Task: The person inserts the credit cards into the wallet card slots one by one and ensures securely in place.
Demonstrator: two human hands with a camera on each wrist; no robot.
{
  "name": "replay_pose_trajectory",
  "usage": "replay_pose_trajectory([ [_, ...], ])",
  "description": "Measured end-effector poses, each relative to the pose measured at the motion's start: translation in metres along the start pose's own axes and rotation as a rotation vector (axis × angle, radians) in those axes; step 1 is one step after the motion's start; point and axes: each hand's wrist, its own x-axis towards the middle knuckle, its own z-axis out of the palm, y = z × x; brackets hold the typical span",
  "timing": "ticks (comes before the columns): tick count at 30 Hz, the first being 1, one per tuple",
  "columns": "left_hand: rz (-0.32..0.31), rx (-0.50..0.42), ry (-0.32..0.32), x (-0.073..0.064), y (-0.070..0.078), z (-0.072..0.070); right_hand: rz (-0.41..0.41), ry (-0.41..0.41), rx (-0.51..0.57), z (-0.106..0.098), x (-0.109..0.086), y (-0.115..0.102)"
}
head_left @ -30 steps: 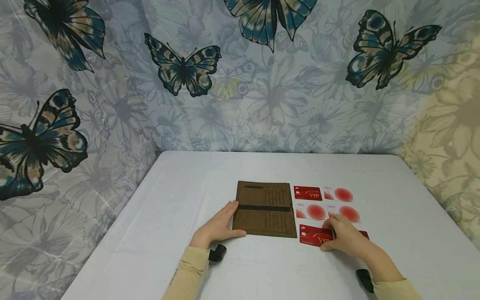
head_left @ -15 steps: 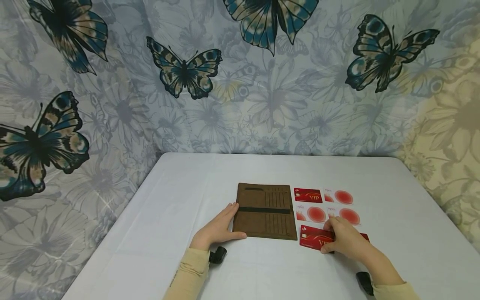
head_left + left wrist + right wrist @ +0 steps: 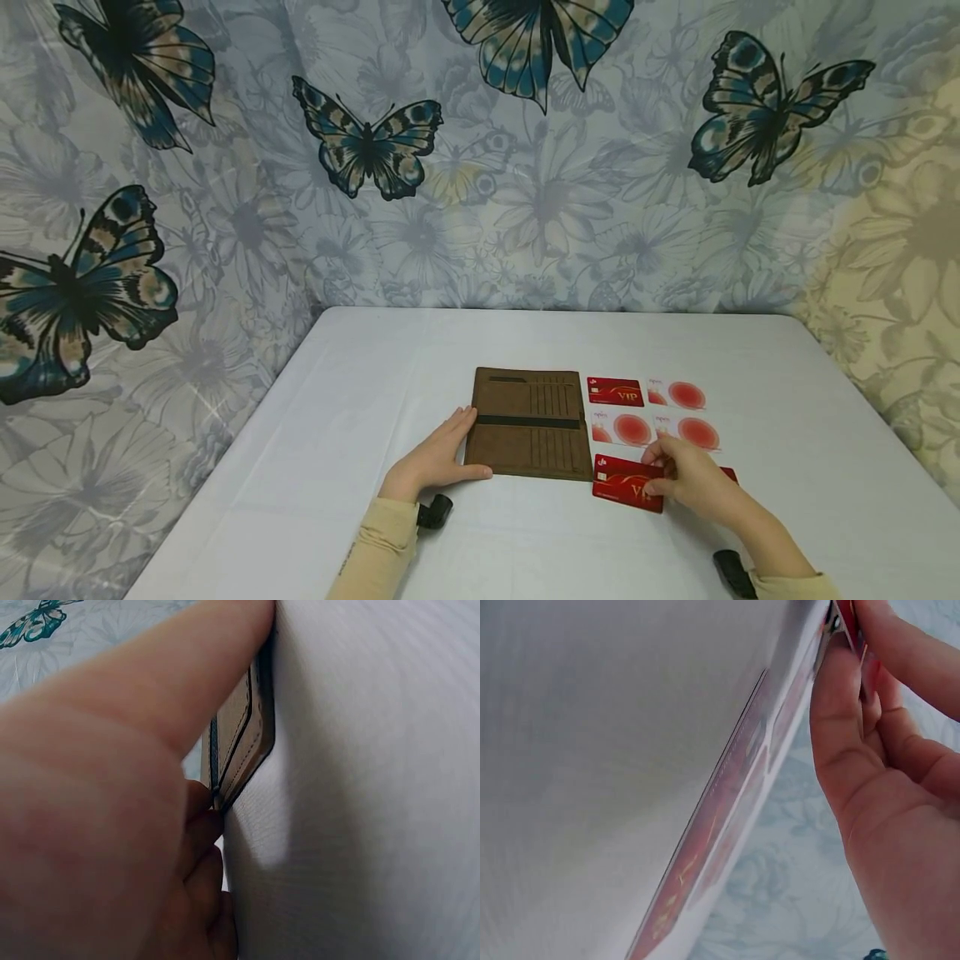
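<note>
A brown wallet [image 3: 529,450] lies spread flat on the table, a black band across its middle and card slots on its right side. My left hand [image 3: 431,457] rests at its left edge, fingers extended and thumb along the near corner. The left wrist view shows that wallet corner [image 3: 244,742] between thumb and fingers. My right hand [image 3: 693,477] pinches a red VIP card [image 3: 618,482] by its right end, thumb on the printed face. The card's left end is close to the wallet's near right corner. In the right wrist view only a sliver of the held card [image 3: 847,622] shows.
Right of the wallet lie another red VIP card [image 3: 615,392] and several white cards with red circles, such as this white card [image 3: 632,429]. A further red card [image 3: 728,473] is mostly hidden behind my right hand. The white table [image 3: 360,367] meets a butterfly-patterned wall.
My right hand has taken the red VIP card up from the table and shifted it slightly left, tilting its face toward me. The left hand and wallet have stayed in place.
</note>
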Motion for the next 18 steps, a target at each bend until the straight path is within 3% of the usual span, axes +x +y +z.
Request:
replay_pose_trajectory([
  [4,0.003,-0.008,-0.001,0.0,0.0,-0.0006,-0.023,-0.03,0.063,-0.0028,-0.0005,0.0017],
  [11,0.0,0.001,0.0,0.0001,-0.0011,0.0008,0.028,-0.106,0.2,-0.0045,-0.0005,0.0056],
  [18,0.006,0.003,0.006,0.0008,-0.0001,-0.0004,0.043,-0.089,0.231,-0.0068,0.0002,-0.0033],
])
